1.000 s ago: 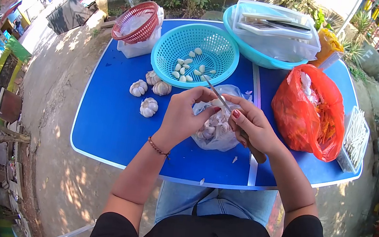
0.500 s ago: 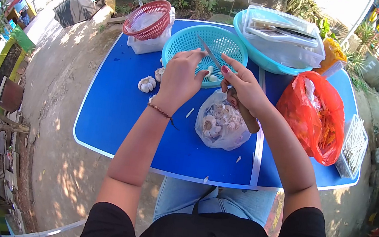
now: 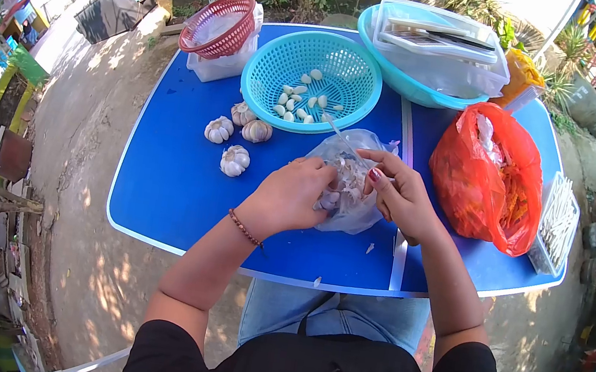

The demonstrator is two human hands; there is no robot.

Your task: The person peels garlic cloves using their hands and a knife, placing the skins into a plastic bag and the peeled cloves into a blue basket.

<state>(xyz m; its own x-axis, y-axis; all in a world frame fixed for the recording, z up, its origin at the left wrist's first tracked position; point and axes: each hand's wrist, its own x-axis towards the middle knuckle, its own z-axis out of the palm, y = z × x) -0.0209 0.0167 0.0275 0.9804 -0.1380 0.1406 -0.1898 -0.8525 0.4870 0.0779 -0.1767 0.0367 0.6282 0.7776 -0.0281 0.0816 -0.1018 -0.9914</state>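
Observation:
My right hand point(image 3: 404, 197) grips a knife point(image 3: 340, 133), its blade pointing up and left over the clear plastic bag point(image 3: 362, 214); the handle is hidden in the palm. Papery garlic skins point(image 3: 351, 174) fill the bag. Reaching into its left side, my left hand point(image 3: 293, 193) has its fingers curled around garlic point(image 3: 327, 199), partly covered by the hand. Behind the bag stands a turquoise basket point(image 3: 253, 96) with several peeled white garlic cloves point(image 3: 307, 117) inside. Several whole garlic bulbs point(image 3: 235, 160) lie on the blue table left of my left hand.
A red basket point(image 3: 239, 33) sits on a white container point(image 3: 225, 68) at the back left. At the back right, a turquoise basin point(image 3: 403, 85) holds plastic boxes point(image 3: 481, 78). A red plastic bag point(image 3: 460, 171) and a box of white sticks point(image 3: 558, 222) are on the right.
Both hands have come down from over the turquoise basket to the clear bag, the knife staying in my right hand. My left hand now reaches into the bag. The peeled cloves show more fully.

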